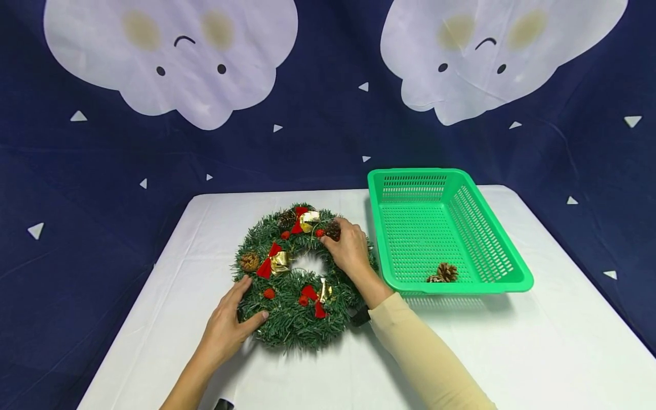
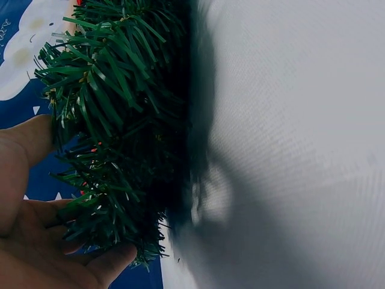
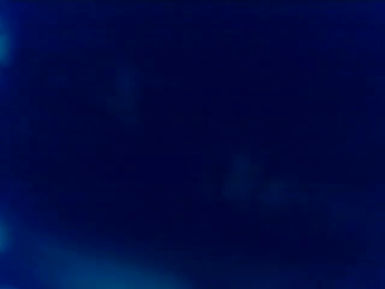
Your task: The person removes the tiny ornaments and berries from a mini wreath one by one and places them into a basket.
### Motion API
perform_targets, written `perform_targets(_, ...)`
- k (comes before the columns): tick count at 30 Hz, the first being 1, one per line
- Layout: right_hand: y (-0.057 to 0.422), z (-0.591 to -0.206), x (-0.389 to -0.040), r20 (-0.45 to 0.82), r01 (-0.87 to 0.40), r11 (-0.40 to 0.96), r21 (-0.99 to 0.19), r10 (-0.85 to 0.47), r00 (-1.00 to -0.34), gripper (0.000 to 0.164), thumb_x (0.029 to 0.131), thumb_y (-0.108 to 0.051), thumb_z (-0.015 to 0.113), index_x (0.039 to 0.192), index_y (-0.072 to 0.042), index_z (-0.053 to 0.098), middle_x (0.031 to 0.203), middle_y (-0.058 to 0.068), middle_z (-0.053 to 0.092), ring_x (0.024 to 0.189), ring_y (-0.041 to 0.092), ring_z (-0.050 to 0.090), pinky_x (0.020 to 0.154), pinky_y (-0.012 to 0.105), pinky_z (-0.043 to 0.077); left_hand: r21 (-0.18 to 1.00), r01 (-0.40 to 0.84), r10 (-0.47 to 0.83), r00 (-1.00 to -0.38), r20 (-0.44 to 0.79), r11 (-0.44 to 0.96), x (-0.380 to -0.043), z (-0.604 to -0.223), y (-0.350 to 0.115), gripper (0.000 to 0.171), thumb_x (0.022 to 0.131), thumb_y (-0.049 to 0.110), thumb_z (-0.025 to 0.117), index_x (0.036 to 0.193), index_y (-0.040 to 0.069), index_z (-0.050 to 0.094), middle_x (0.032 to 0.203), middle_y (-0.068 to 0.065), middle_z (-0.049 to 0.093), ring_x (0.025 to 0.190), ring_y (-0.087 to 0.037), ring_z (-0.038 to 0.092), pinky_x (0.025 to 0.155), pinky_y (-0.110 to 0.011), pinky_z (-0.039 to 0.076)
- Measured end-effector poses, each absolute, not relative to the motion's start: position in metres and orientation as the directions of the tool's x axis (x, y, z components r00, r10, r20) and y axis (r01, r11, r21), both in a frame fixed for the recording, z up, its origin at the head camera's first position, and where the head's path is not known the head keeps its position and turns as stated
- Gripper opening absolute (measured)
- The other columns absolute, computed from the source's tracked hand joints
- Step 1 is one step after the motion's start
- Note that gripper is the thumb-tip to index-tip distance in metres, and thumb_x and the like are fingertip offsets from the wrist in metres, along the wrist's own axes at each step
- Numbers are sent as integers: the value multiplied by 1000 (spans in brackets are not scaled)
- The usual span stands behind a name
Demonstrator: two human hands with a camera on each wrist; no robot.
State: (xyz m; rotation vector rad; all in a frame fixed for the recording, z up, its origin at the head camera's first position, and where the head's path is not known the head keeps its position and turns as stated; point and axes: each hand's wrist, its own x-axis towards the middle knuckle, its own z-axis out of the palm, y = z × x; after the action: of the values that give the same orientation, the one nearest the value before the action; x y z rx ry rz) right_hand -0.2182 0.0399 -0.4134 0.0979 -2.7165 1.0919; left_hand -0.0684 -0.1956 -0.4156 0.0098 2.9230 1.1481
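Note:
A green Christmas wreath lies on the white table, trimmed with red-and-gold bows, small red berries and pine cones. My left hand holds its lower left edge, thumb over the front and fingers along the outer side. Up close in the left wrist view, the fingers press into the wreath's tinsel needles. At the upper right of the ring, my right hand pinches a dark pine cone, partly hidden by the fingers. The right wrist view is only a dark blue blur.
Just right of the wreath stands a green plastic basket with loose pine cones in its near end. A blue cloth with clouds hangs behind the white table. A small black-tipped object lies at the near edge.

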Motion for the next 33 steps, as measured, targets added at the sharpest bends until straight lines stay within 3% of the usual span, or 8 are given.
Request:
perform_targets(10, 38, -402, -209, 298, -190, 683, -706, 42, -954, 59, 81, -32, 73, 132, -10, 53, 119, 15, 64, 108, 32, 57, 90, 46, 47, 683, 14, 9, -1000, 10, 731, -69, -418, -196, 81, 84, 33, 69, 148, 9, 28, 157, -12, 22, 140, -44, 23, 106, -68, 24)
perform_targets(16, 43, -383, -192, 281, -212, 583, -785, 29, -959, 60, 82, -33, 72, 134, -12, 51, 119, 14, 62, 105, 30, 57, 87, 46, 48, 678, 20, 12, -1000, 16, 735, -68, -417, -197, 80, 84, 35, 69, 149, 9, 28, 157, -12, 22, 140, -44, 23, 106, -69, 24)
perform_targets(26, 76, -350, -167, 242, -200, 504, -840, 18, -970, 63, 82, -32, 72, 137, -16, 47, 136, 13, 53, 126, 32, 49, 105, 50, 40, 673, 37, 17, -999, 36, 739, -68, -417, -196, 80, 84, 35, 69, 148, 8, 29, 157, -13, 24, 140, -43, 25, 106, -68, 25)
perform_targets(33, 99, -341, -162, 232, -193, 542, -818, 3, -973, 65, 82, -34, 72, 139, -18, 46, 135, 13, 54, 125, 32, 50, 102, 50, 42, 674, 31, 12, -999, 33, 739, -68, -416, -196, 79, 85, 34, 69, 148, 8, 29, 157, -12, 24, 140, -43, 25, 106, -68, 25)
